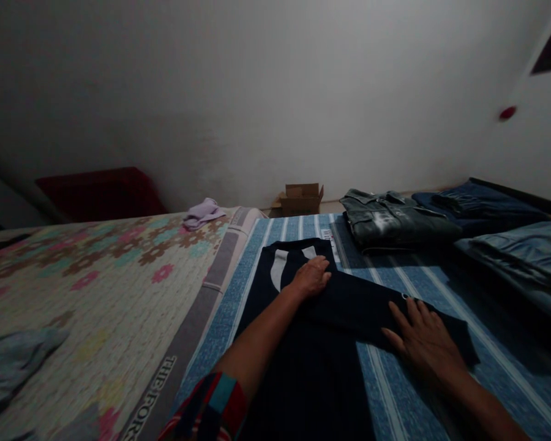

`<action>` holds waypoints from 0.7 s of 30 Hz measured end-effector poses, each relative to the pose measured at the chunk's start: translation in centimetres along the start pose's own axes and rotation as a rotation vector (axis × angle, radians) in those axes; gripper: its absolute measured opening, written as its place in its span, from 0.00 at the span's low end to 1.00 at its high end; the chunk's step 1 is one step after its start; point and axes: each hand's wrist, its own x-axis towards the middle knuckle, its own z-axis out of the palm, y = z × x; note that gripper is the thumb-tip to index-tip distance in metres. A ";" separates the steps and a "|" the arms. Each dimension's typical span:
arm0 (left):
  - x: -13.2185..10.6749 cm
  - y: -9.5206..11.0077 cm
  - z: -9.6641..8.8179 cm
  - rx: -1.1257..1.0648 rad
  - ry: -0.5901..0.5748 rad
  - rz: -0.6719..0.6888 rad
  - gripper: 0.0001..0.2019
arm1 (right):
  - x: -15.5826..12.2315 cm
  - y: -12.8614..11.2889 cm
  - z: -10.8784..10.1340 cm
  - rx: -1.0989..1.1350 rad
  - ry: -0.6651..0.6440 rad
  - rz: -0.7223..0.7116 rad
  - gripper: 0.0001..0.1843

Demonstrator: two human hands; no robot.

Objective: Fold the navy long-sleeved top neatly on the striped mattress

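A dark navy long-sleeved top [312, 361] with white patches near its neckline lies spread on a blue striped sheet [386, 398]. My left hand [311, 277] rests on its shoulder area, fingers close together and slightly bent, pressing on the cloth. One sleeve [362, 300] stretches out to the right across the sheet. Over that sleeve, near the cuff end, my right hand [420, 337] lies flat with fingers spread. The lower part of the top falls in shadow by my left forearm.
Folded clothes sit at the right: a dark grey-green jacket [395, 217], dark jeans [482, 205] and lighter blue denim [528, 257]. An open cardboard box [302, 199] stands by the wall. Leftward, a flowered bedspread [133, 300] bears a lilac cloth [203, 213] and a grey garment [16, 364].
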 end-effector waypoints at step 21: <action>4.5 -0.3 -3.5 0.036 -0.306 0.103 0.21 | 0.1 -0.1 -0.9 0.051 -0.030 0.025 0.36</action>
